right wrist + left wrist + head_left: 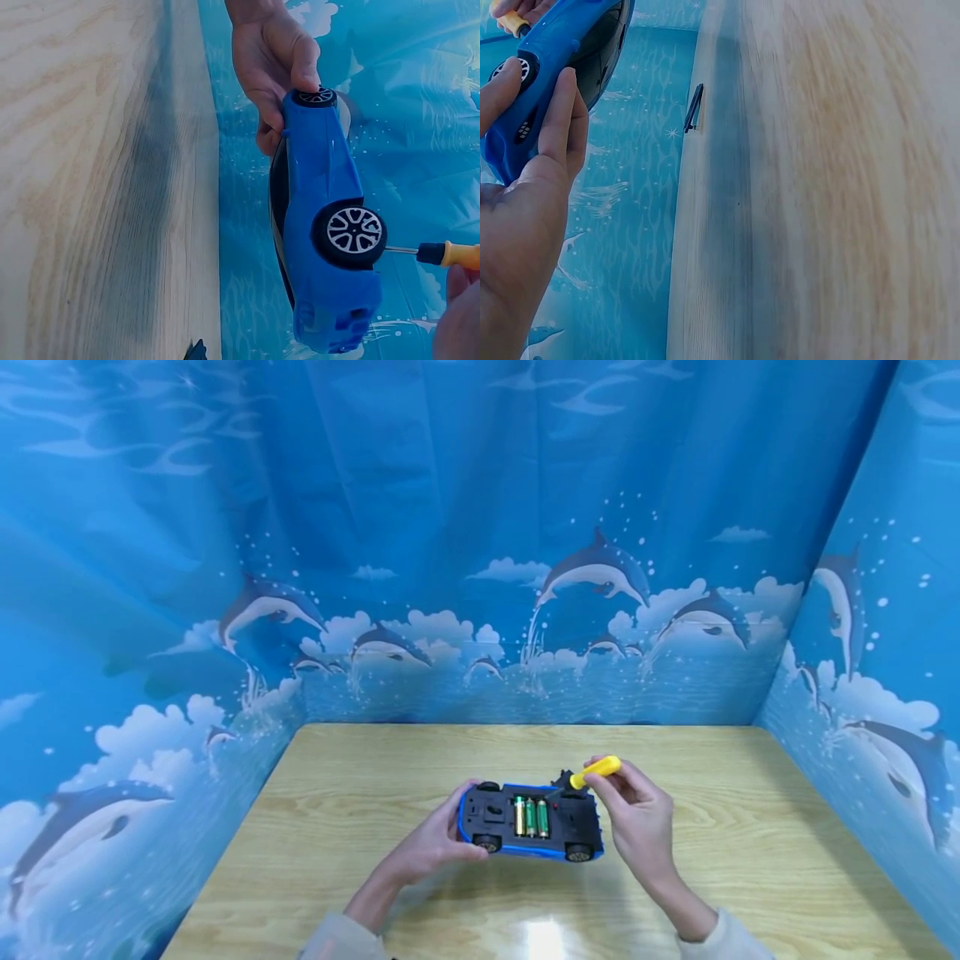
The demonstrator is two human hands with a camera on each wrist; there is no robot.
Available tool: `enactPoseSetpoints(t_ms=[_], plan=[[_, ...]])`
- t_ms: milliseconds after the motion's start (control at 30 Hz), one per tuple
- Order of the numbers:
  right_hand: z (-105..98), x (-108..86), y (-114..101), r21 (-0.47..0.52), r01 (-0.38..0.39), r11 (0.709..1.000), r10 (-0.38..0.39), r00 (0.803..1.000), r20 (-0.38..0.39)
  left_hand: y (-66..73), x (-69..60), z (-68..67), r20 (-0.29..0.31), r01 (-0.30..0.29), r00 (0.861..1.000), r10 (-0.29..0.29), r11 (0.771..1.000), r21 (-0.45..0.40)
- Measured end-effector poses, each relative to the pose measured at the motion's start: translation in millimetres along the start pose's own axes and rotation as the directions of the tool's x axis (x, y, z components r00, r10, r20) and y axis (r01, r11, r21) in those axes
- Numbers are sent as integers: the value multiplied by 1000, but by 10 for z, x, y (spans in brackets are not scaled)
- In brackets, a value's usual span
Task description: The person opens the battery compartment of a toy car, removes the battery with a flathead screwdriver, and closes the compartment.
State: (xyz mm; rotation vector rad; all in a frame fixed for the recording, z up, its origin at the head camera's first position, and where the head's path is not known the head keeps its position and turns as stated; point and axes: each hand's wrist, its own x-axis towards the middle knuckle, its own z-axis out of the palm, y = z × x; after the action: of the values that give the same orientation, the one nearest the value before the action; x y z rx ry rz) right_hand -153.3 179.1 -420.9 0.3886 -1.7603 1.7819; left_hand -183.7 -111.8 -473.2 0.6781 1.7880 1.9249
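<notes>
A blue toy car (491, 852) is held underside up, its black base facing the head camera. Several green and gold batteries (531, 817) lie side by side in its uncovered compartment. My left hand (435, 839) grips the car's left end, thumb near a wheel (523, 69). In my right hand (641, 814) is a screwdriver with a yellow handle (600, 770), pinched between thumb and fingers. Its metal shaft (401, 250) reaches towards the base near the batteries; whether the tip touches is unclear.
A small dark piece (694, 107) lies on the wooden table (337, 793), beyond the car in the head view. Blue dolphin-printed curtains (450, 568) stand around the table's back and sides.
</notes>
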Motion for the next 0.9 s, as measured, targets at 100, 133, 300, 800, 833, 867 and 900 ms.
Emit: enactPoseSetpoints(t_ms=[100, 133, 300, 800, 833, 867, 900], plan=[[15, 15, 8, -18, -3, 1000, 3, 1000, 11, 8, 1, 4, 3, 6, 1000, -6, 1000, -15], [21, 17, 6, -16, -7, 1000, 7, 1000, 14, 12, 2, 6, 2, 9, 1000, -9, 1000, -19], [31, 18, 15, -13, -13, 1000, 13, 999, 32, 16, -3, 7, 0, 18, 1000, -18, 999, -27], [-13, 153, 17, -149, -37, 988, 62, 985, 164, 24, -34, 31, 9, 15, 1000, -15, 1000, -4], [-16, 181, 15, -167, -40, 985, 70, 981, 181, 28, -37, 38, 9, 17, 1000, -17, 1000, -1], [-19, 207, 15, -181, -44, 983, 80, 977, 198, 30, -41, 42, 9, 18, 1000, -18, 1000, 2], [-19, 232, 15, -194, -49, 980, 91, 973, 212, 32, -43, 48, 11, 18, 1000, -18, 1000, 3]])
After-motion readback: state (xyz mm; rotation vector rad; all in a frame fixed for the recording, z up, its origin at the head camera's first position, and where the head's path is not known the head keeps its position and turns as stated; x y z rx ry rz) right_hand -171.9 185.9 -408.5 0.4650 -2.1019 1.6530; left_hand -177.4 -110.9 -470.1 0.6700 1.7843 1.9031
